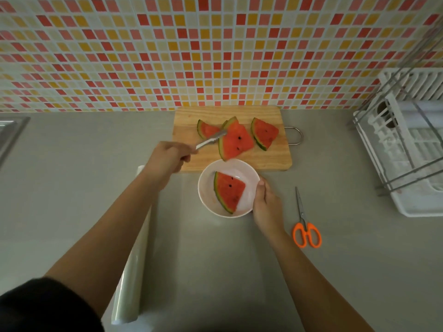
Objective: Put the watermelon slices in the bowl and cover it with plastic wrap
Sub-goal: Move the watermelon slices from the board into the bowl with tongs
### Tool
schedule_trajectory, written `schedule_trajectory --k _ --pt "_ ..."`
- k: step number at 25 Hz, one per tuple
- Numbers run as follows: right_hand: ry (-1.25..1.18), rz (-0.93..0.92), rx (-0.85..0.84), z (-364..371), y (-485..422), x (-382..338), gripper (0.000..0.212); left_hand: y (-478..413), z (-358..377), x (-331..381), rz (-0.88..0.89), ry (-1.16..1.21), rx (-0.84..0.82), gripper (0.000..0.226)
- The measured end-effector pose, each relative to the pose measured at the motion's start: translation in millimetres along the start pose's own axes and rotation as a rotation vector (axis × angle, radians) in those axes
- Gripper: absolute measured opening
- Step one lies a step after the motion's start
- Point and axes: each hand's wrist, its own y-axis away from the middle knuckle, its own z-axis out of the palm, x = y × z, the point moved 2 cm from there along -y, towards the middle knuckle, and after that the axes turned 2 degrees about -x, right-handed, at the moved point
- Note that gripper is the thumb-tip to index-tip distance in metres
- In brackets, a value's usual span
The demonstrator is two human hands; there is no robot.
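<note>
1 watermelon slice [229, 191] in white bowl [205, 188], wrap roll [134, 271] left

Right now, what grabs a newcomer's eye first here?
The red watermelon slice stands out, held by a metal utensil in the left hand over the cutting board, just behind the white bowl. A second slice lies in that bowl, which the right hand grips. Orange scissors lie to its right.

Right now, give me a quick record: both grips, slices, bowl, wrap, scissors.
left grip: holds metal utensil carrying raised slice above board
right grip: holds bowl rim
bowl: one placed slice inside
board: at least two remaining slices
wrap roll: on counter, under left arm
scissors: on counter, right of bowl
</note>
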Motion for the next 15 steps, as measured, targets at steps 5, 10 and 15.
schedule_trajectory --k 5,10,15 --pt "0.007 0.020 0.020 3.2 -0.6 2.6 0.041 63.1 -6.9 -56.9 -0.046 -0.089 -0.043 0.024" --pt "0.014 0.024 0.019 3.5 -1.1 0.1 0.043 86.3 27.3 -50.2 0.097 -0.553 0.142 0.043" --pt "0.029 -0.018 0.006 1.4 0.1 -1.6 0.041 98.1 34.0 -31.3 0.191 -0.895 0.130 0.049"
